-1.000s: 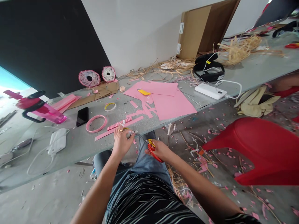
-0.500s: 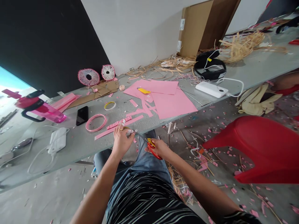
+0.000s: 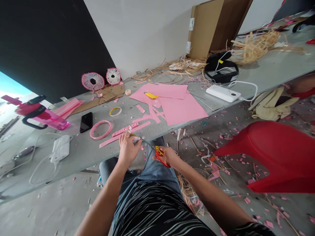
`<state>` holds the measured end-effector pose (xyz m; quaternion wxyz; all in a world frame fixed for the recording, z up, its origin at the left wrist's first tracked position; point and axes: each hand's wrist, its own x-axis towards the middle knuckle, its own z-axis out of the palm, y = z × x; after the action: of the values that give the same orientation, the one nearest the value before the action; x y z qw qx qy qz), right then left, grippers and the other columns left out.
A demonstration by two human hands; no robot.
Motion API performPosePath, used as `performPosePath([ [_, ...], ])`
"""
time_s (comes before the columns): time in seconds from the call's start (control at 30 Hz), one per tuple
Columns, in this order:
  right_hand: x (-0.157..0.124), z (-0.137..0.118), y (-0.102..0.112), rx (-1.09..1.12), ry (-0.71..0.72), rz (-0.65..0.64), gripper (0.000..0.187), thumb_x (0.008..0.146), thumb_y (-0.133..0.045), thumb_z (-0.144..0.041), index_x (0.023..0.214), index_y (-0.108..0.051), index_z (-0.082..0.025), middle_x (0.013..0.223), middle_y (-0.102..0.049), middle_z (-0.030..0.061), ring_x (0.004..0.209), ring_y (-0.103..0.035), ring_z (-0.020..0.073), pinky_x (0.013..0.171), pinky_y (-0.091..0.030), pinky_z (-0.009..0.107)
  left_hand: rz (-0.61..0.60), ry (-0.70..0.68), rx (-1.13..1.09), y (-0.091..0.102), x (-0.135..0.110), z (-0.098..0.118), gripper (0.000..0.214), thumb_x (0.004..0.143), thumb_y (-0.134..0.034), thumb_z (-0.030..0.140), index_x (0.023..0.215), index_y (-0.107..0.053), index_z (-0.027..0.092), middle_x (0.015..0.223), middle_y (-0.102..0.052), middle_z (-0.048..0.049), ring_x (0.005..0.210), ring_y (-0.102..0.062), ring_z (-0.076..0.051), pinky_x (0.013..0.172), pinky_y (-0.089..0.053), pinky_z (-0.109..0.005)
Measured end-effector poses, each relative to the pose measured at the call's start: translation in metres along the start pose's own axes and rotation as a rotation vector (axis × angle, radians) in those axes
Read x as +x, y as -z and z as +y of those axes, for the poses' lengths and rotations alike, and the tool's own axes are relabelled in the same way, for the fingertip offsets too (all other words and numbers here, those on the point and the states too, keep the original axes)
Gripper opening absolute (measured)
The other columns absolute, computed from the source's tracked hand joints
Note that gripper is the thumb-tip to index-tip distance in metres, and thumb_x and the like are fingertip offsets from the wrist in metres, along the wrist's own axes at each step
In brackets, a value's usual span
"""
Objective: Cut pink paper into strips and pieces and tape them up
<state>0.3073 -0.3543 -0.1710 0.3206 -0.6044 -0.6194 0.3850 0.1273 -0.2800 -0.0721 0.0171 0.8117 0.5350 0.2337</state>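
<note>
Here we go: the left hand (image 3: 127, 151) pinches a small pale paper scrap (image 3: 136, 139) right over the near edge of the grey counter (image 3: 81, 154), and the right hand (image 3: 167, 156) grips red-and-yellow-handled steel scissors (image 3: 159, 153), blades reaching to the scrap. Hands close, not touching! Far side, a long pink paper strip (image 3: 123, 135); right, open room above the scrap-strewn concrete floor (image 3: 236, 209).

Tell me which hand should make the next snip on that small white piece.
Right hand: it grips the red-handled scissors, blades at the piece. The left hand is holding the piece.
</note>
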Motion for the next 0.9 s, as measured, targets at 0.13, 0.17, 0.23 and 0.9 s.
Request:
performPosePath([
  [0.13,0.002,-0.008,0.003,0.004,-0.021,-0.019,0.031,0.099,-0.061,-0.036,0.124,-0.062,-0.018,0.125,-0.063,0.0086,0.104,-0.065,0.0223,0.087,-0.058,0.042,0.008,0.002,0.007,-0.001,0.001,-0.001,0.012,0.082,-0.065,0.031,0.079,-0.073,0.022,0.124,-0.065,-0.014,0.129,-0.05,-0.038,0.114,-0.035,-0.057],
  [0.17,0.001,-0.01,0.005,0.0,-0.026,-0.018,0.03,0.099,-0.06,-0.037,0.123,-0.062,-0.018,0.123,-0.064,0.0081,0.102,-0.066,0.0217,0.087,-0.058,0.041,0.009,0.001,0.006,-0.001,0.001,-0.002,0.012,0.081,-0.065,0.031,0.078,-0.073,0.021,0.124,-0.065,-0.0144,0.129,-0.05,-0.038,0.113,-0.035,-0.058],
  [0.23,-0.001,-0.012,0.012,-0.016,-0.042,-0.016,0.031,0.097,-0.064,-0.038,0.116,-0.064,-0.015,0.113,-0.067,0.0075,0.095,-0.067,0.0205,0.083,-0.058,0.039,0.009,-0.011,-0.003,0.0,0.003,-0.003,0.013,0.082,-0.065,0.031,0.079,-0.073,0.021,0.123,-0.065,-0.0148,0.129,-0.05,-0.038,0.112,-0.036,-0.059],
  [0.9,-0.024,-0.014,0.057,-0.143,-0.049,0.028,0.035,0.078,-0.076,-0.05,0.087,-0.07,-0.017,0.076,-0.074,0.0067,0.067,-0.067,0.0222,0.06,-0.041,0.025,-0.091,-0.248,-0.056,0.015,0.006,-0.018,0.027,0.095,-0.046,0.023,0.111,-0.067,0.022,0.121,-0.061,-0.0132,0.12,-0.061,-0.029,0.095,-0.053,-0.038],
])
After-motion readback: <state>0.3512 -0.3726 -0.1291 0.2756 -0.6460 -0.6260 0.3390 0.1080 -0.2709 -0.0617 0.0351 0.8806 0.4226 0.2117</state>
